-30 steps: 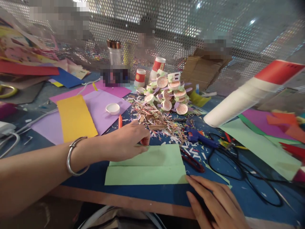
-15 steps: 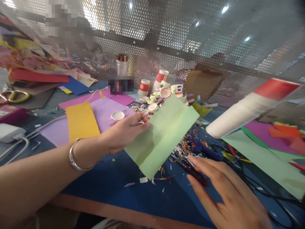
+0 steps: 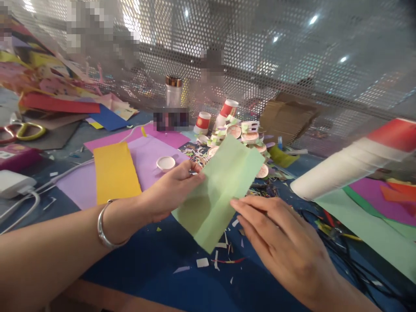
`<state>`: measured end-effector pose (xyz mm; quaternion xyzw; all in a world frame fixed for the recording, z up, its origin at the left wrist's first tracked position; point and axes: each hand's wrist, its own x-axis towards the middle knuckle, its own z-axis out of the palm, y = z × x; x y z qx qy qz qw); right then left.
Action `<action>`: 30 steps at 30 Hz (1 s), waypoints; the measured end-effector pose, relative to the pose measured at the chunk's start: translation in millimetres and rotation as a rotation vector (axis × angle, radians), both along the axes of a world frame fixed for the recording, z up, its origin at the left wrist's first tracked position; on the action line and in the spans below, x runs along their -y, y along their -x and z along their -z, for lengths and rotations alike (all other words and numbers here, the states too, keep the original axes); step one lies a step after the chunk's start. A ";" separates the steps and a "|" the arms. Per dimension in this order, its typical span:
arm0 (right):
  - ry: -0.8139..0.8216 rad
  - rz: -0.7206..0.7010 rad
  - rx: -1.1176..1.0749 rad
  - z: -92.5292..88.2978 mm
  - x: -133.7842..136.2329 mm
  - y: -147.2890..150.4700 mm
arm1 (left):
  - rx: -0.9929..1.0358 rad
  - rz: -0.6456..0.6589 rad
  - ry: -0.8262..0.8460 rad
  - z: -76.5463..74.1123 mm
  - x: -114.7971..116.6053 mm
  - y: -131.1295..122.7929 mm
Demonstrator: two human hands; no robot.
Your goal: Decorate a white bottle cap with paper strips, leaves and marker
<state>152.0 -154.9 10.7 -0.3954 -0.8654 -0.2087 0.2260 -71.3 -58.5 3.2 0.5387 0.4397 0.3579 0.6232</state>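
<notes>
My left hand (image 3: 172,190), with a silver bangle (image 3: 105,227) on the wrist, pinches the left edge of a folded light green paper sheet (image 3: 219,188) and holds it tilted above the blue table top (image 3: 156,255). My right hand (image 3: 279,238) has its fingers stretched out, and their tips touch the sheet's right edge. Paper scraps (image 3: 214,255) lie on the table under the sheet.
A yellow strip (image 3: 115,173) lies on purple paper (image 3: 146,158) beside a white lid (image 3: 165,163). Behind the sheet are decorated paper cups (image 3: 242,132) and shreds. A stack of white and red cups (image 3: 351,162), green paper (image 3: 367,227), black cables (image 3: 344,255) at right. Scissors (image 3: 22,130) far left.
The green sheet lay flat on the table a second ago; my left hand lifted and tilted it. My right hand rose from the table edge to the sheet's right side.
</notes>
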 end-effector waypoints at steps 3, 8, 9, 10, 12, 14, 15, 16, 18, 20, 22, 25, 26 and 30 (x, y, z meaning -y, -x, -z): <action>-0.011 -0.009 0.010 -4.2 -5.5 -2.0 | -0.119 0.166 -0.165 5.8 -11.9 7.2; 0.065 -0.009 -0.002 1.1 -9.2 -1.1 | -0.194 0.355 -0.254 5.0 -20.0 14.0; 0.092 -0.010 0.000 3.0 -8.8 -0.5 | -0.230 0.380 -0.281 4.0 -19.7 14.6; 0.120 -0.010 0.001 4.7 -8.2 0.1 | -0.266 0.398 -0.314 2.7 -19.2 15.1; 0.168 -0.011 -0.005 6.9 -6.3 0.8 | -0.320 0.420 -0.381 -0.7 -18.2 16.7; 0.205 -0.017 -0.015 7.3 -4.1 0.9 | -0.342 0.445 -0.425 -5.4 -18.2 19.7; 0.214 -0.019 -0.020 6.7 -2.9 0.7 | -0.347 0.461 -0.434 -8.2 -18.5 21.6; 0.218 -0.019 -0.023 5.6 -1.7 0.4 | -0.353 0.479 -0.436 -11.0 -18.9 23.6; 0.209 -0.020 -0.039 1.8 1.2 -0.8 | -0.369 0.533 -0.419 -16.4 -18.7 27.4; 0.196 -0.026 -0.080 -4.3 4.9 -2.5 | -0.411 0.621 -0.402 -20.2 -15.6 29.3; 0.179 -0.009 -0.134 -11.4 9.0 -4.7 | -0.501 0.730 -0.411 -22.0 -9.7 28.6; 0.135 0.058 -0.167 -19.4 13.9 -8.7 | -0.648 0.795 -0.512 -21.9 -2.2 25.8; 0.120 0.074 -0.168 -20.7 14.9 -10.0 | -0.673 0.747 -0.595 -21.9 -2.3 26.0; 0.087 0.075 -0.152 -18.6 16.7 -15.7 | -0.731 0.209 -0.946 -25.4 -18.1 37.8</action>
